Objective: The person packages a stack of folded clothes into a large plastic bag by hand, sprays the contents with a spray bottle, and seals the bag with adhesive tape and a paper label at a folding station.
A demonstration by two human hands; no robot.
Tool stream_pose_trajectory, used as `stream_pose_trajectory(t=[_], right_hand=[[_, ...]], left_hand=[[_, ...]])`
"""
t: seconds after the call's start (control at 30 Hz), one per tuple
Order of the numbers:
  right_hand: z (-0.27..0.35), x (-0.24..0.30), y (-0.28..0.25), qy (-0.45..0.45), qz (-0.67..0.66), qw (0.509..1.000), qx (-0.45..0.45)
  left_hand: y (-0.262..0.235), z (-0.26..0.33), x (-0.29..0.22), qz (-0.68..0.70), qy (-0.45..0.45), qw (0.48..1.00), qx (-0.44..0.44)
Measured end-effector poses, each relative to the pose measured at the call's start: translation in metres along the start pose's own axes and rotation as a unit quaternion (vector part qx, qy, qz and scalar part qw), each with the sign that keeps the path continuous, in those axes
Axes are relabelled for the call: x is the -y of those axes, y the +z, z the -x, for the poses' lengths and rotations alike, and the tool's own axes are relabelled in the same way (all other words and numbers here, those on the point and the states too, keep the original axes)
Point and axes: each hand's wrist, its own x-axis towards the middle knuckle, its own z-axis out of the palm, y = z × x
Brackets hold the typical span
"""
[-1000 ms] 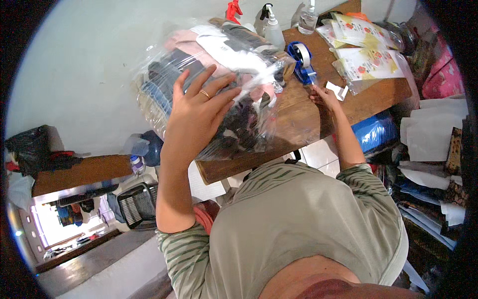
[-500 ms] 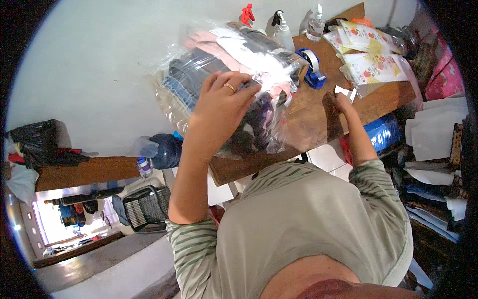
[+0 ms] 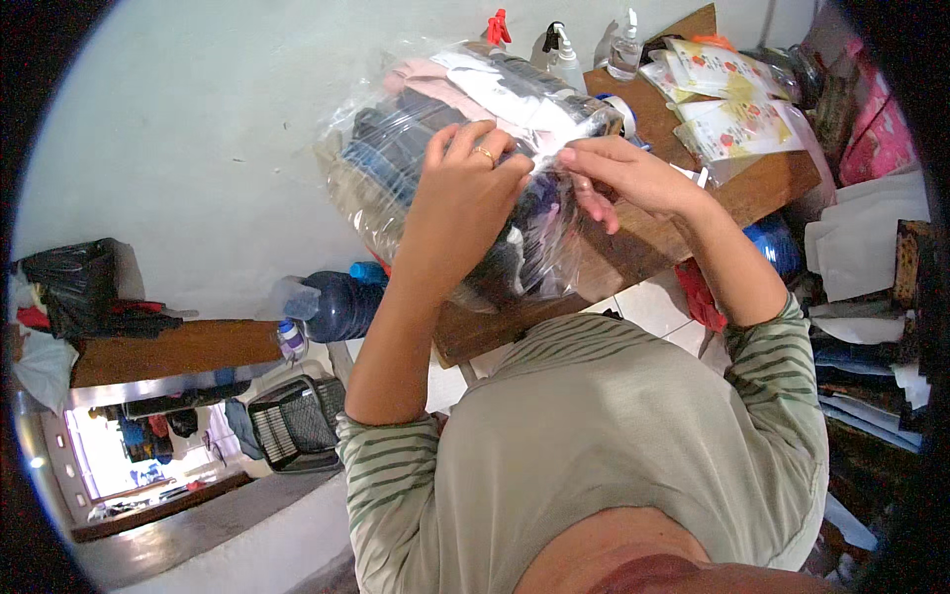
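A clear plastic bag (image 3: 391, 139) packed with folded clothes lies on the wooden table in front of me. Pink, white, dark and denim-blue cloth shows through the film. My left hand (image 3: 467, 173) rests on it with bent fingers closed on the plastic; a ring circles one finger. From the right, my right hand (image 3: 638, 176) meets it at the gathered film, thumb and forefinger pinched there while the other fingers hang lower. Exactly what lies between those fingertips is hard to see. Behind the right hand stands a tape dispenser (image 3: 621, 111), partly hidden.
Spray bottles (image 3: 565, 67) and a clear pump bottle (image 3: 624, 54) stand along the wall. Flower-printed packets (image 3: 732, 129) lie at the table's (image 3: 787, 178) far right. A white slip (image 3: 699, 177) sits by my right wrist. Stacked papers and cloth fill the right side; a black basket (image 3: 297, 421) stands left.
My right hand has moved left and up from the white slip at the table's right to the bag, beside my left hand. The bag has shifted slightly in view.
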Motion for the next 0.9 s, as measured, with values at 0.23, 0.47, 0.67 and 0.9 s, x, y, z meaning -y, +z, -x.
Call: stream_pose_trajectory(t=[0.23,0.47,0.67,0.9], right_hand=[[-0.02,0.001,0.008,0.018,0.038,0.999,-0.006],[-0.026,-0.001,0.011,0.038,0.054,0.997,-0.035],[-0.002,-0.01,0.013,0.052,0.067,0.992,-0.094],[0.013,-0.042,0.013,0.101,0.297,0.944,-0.104]], left_hand=[[-0.004,0.001,-0.003,0.009,-0.024,1.0,0.017],[0.006,0.001,0.001,-0.069,0.028,0.997,0.011],[0.01,0.005,0.006,-0.062,-0.007,0.997,0.053],[0.007,0.001,0.003,-0.075,-0.012,0.995,0.069]])
